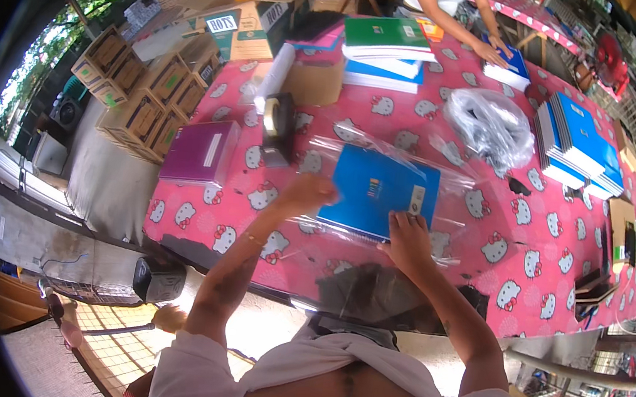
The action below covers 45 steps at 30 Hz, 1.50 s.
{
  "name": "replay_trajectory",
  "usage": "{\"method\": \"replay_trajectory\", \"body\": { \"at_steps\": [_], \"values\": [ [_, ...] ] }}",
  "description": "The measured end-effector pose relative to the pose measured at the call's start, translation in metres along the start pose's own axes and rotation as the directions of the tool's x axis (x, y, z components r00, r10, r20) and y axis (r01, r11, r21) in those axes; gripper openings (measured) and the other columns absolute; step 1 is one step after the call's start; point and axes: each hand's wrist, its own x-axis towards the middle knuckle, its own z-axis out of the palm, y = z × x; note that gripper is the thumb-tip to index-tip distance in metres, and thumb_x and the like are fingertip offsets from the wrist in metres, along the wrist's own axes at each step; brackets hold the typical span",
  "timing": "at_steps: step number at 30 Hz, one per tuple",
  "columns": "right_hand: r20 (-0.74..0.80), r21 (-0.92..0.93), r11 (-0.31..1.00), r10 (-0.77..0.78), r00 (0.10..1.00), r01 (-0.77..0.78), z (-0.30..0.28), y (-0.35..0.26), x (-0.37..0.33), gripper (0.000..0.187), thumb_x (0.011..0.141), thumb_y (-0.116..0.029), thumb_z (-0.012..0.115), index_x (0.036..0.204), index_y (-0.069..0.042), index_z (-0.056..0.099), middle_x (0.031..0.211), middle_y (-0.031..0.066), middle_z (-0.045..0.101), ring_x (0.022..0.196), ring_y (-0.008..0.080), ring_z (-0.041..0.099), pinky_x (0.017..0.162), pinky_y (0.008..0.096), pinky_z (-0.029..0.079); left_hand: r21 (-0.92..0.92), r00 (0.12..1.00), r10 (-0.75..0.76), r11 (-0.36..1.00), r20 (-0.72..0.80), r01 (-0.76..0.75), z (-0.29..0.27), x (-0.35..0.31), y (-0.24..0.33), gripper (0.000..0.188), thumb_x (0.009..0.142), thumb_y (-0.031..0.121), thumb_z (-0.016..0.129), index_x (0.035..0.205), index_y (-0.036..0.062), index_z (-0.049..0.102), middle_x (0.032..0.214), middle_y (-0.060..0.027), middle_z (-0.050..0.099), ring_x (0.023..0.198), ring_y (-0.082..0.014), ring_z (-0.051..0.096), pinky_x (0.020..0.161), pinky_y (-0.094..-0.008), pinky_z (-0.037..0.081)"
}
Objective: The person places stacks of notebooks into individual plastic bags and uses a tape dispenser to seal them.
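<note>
A blue spiral-bound notebook (pixel 370 184) lies in front of me on a loose clear plastic wrapper (pixel 455 183) that spreads past its edges. My right hand (pixel 409 239) rests on the notebook's lower right corner, fingers laid over the cover and thumb by the bound edge. At the notebook's left side is my left hand (pixel 309 194), slightly blurred, with its fingers curled together over the plastic's edge. Whatever those fingers pinch is too small to make out. Left of that hand, a purple notebook (pixel 197 153) lies in glossy plastic beside a black tape dispenser (pixel 277 128).
Green and blue notebook stacks (pixel 389 39) stand at the back of the pink patterned table (pixel 494 252). Crumpled clear plastic (pixel 488 127) and more blue notebooks (pixel 580 141) are to the right. Across the table, another person's hands (pixel 496 51) touch a blue stack. Cartons (pixel 150 103) stand left.
</note>
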Motion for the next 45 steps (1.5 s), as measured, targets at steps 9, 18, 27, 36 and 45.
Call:
{"method": "replay_trajectory", "body": {
  "at_steps": [9, 18, 27, 36, 45],
  "values": [
    [-0.122, 0.011, 0.999, -0.049, 0.991, 0.051, 0.014, 0.009, -0.004, 0.077, 0.057, -0.038, 0.088, 0.117, 0.002, 0.061, 0.110, 0.0119, 0.059, 0.102, 0.0285, 0.062, 0.093, 0.0425, 0.045, 0.231, 0.937, -0.145, 0.970, 0.319, 0.071, 0.068, 0.070, 0.044, 0.033, 0.079, 0.038, 0.069, 0.071, 0.0058, 0.074, 0.075, -0.0110, 0.072, 0.076, -0.0278, 0.070, 0.073, -0.0407, 0.054],
    [-0.254, 0.106, 0.993, -0.018, 0.967, 0.046, -0.001, 0.013, -0.005, 0.068, 0.079, -0.052, 0.072, 0.131, -0.011, 0.059, 0.112, 0.0102, 0.057, 0.106, 0.0271, 0.056, 0.091, 0.0455, 0.041, 0.662, 0.919, -0.356, 0.732, 0.169, 0.162, 0.080, 0.060, 0.023, 0.065, 0.083, 0.068, 0.063, 0.054, 0.0093, 0.066, 0.056, -0.0072, 0.066, 0.063, -0.0261, 0.069, 0.063, -0.0428, 0.053],
    [-0.113, 0.186, 0.964, 0.215, 0.970, -0.192, 0.016, 0.106, 0.069, 0.042, 0.093, -0.049, 0.059, 0.119, -0.019, 0.070, 0.114, 0.0150, 0.062, 0.116, 0.0316, 0.056, 0.102, 0.0543, 0.038, 0.406, 0.935, -0.288, 0.844, -0.209, 0.351, 0.084, -0.022, 0.040, 0.045, 0.087, 0.048, 0.069, 0.079, 0.0038, 0.068, 0.079, -0.0165, 0.070, 0.078, -0.0338, 0.070, 0.066, -0.0478, 0.052],
    [0.345, 0.134, 0.983, 0.075, 0.936, -0.128, 0.011, 0.121, 0.146, 0.070, 0.089, -0.063, 0.052, 0.127, -0.005, 0.063, 0.124, 0.0231, 0.064, 0.115, 0.0412, 0.062, 0.096, 0.0498, 0.049, -0.975, 0.735, -0.676, 0.124, 0.052, 0.183, 0.190, -0.054, 0.037, 0.039, 0.093, 0.038, 0.069, 0.110, 0.0050, 0.058, 0.089, -0.0067, 0.063, 0.072, -0.0182, 0.063, 0.060, -0.0350, 0.054],
    [0.448, 0.630, 0.682, 0.073, 0.891, -0.372, -0.050, 0.124, 0.051, 0.052, 0.083, -0.043, 0.074, 0.114, -0.002, 0.070, 0.090, 0.0149, 0.073, 0.085, 0.0233, 0.070, 0.077, 0.0371, 0.053, -0.481, 0.737, -0.582, 0.783, -0.344, 0.394, 0.106, -0.062, 0.017, 0.029, 0.085, 0.017, 0.070, 0.106, -0.0024, 0.065, 0.088, -0.0086, 0.064, 0.077, -0.0153, 0.061, 0.063, -0.0314, 0.051]
  ]
}}
